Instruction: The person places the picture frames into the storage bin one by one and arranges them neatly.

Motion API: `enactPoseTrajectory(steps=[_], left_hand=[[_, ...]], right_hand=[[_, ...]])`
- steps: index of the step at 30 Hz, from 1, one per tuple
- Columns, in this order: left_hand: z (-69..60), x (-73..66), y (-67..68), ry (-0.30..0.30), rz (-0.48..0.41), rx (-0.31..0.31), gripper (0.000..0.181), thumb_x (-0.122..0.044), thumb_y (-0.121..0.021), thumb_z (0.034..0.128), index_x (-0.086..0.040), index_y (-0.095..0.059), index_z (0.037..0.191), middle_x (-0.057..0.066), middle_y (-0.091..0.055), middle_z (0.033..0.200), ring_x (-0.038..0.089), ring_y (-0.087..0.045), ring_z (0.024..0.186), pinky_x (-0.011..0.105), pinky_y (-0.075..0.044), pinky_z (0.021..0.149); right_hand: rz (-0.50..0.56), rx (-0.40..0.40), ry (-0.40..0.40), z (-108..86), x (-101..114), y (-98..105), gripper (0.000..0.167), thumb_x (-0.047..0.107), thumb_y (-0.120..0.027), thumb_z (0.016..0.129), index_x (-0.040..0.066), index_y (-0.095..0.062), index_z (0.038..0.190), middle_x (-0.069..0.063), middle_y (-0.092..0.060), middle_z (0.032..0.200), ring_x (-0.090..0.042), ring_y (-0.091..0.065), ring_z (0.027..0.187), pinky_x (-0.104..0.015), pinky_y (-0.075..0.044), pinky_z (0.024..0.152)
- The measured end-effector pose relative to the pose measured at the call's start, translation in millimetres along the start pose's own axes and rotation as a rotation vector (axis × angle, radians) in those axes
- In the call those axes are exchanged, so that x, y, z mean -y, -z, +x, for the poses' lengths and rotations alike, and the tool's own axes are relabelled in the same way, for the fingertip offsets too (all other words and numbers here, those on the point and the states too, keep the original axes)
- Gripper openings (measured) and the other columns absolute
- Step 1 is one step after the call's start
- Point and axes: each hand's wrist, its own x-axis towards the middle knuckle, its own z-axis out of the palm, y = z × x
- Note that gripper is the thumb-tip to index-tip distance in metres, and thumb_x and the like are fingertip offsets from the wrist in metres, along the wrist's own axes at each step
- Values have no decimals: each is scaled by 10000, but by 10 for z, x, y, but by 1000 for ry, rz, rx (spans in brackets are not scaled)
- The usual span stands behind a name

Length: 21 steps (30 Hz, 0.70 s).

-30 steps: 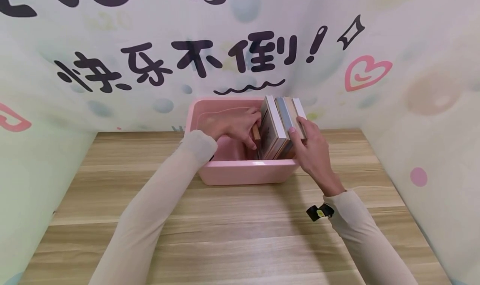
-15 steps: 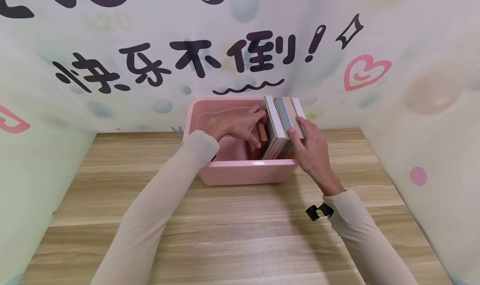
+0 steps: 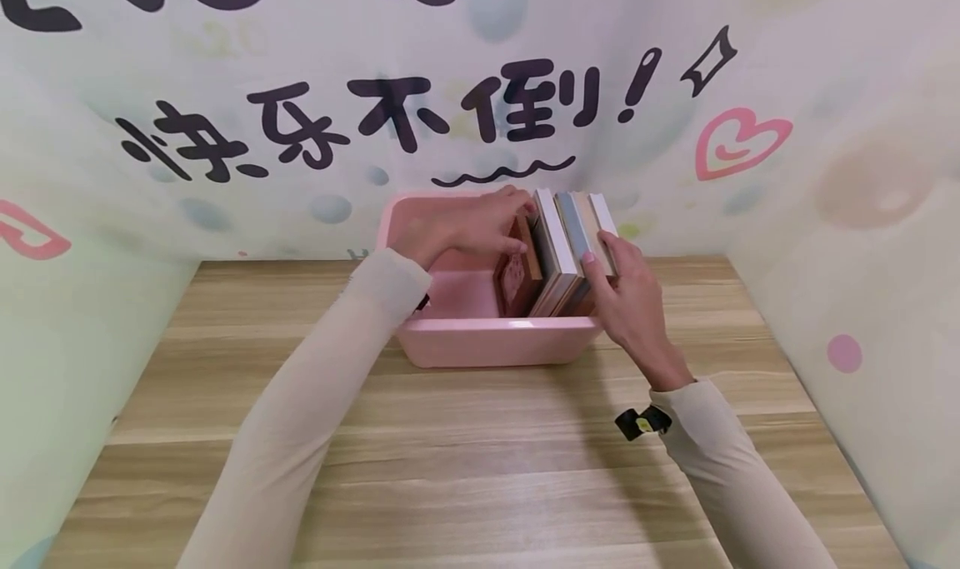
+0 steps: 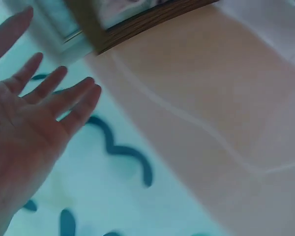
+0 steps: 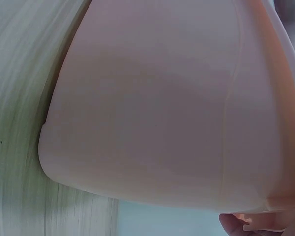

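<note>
In the head view, a pink plastic bin (image 3: 498, 341) holds several upright picture frames toward its right side. The leftmost is a brown wooden frame (image 3: 521, 282) with a pinkish picture. Beside it stand a white-edged frame (image 3: 555, 236), a blue-grey one (image 3: 574, 227) and other pale ones. My left hand (image 3: 483, 226) is inside the bin, over the brown frame's upper part. In the left wrist view, its fingers (image 4: 78, 98) are straight and spread. My right hand (image 3: 636, 298) grips the rightmost frames at the bin's right end, thumb toward me; some fingertips are hidden.
The bin stands at the back of a wood-grain table (image 3: 480, 469), against a printed cloth backdrop (image 3: 300, 44). Side walls of the same cloth rise left and right. Bare pink floor shows in the bin's left part.
The brown frame now leans upright against the white-edged one, more of its face showing. My left hand has moved up and slightly right, loosening its fingers. The right hand has stayed put.
</note>
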Motion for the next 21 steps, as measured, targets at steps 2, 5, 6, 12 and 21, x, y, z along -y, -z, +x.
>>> enactPoseTrajectory(steps=[2, 5, 6, 12, 21], left_hand=[[-74, -66, 89, 15, 48, -27, 485, -230, -599, 979, -25, -423, 1383, 145, -454, 1381, 254, -470, 1239, 342, -385, 1082], [-251, -201, 235, 47, 105, -83, 512, -296, -573, 992, -61, -421, 1420, 123, -457, 1431, 246, -488, 1276, 373, -385, 1098], [-324, -249, 281, 68, 113, -106, 527, -322, -563, 993, -89, -412, 1441, 102, -451, 1452, 233, -486, 1292, 374, -385, 1102], [-761, -343, 428, 147, 167, -239, 599, -409, -503, 998, -135, -353, 1510, 46, -386, 1538, 205, -417, 1383, 395, -355, 1138], [-1285, 4, 207, 254, 261, -336, 657, -492, -410, 1022, -109, -306, 1546, 120, -254, 1621, 325, -181, 1507, 588, -214, 1172]], right_hand=[[8, 0, 1, -5, -10, -7, 549, 403, -451, 1022, 88, -453, 1471, -207, -465, 1461, -383, -531, 1188, -571, -523, 902], [15, 0, -6, -14, -25, -14, 547, 402, -455, 1020, 96, -455, 1473, -201, -466, 1464, -385, -534, 1178, -574, -515, 907], [16, 1, -10, -14, -34, -16, 548, 406, -458, 1018, 101, -454, 1474, -199, -464, 1466, -385, -534, 1175, -575, -511, 910], [15, 34, -32, 33, -52, 65, 562, 425, -442, 1022, 126, -422, 1497, -196, -431, 1488, -394, -513, 1200, -590, -473, 954], [-98, 172, -16, 123, -103, 371, 638, 483, -385, 1028, 98, -340, 1534, -236, -355, 1532, -457, -441, 1280, -647, -356, 1023]])
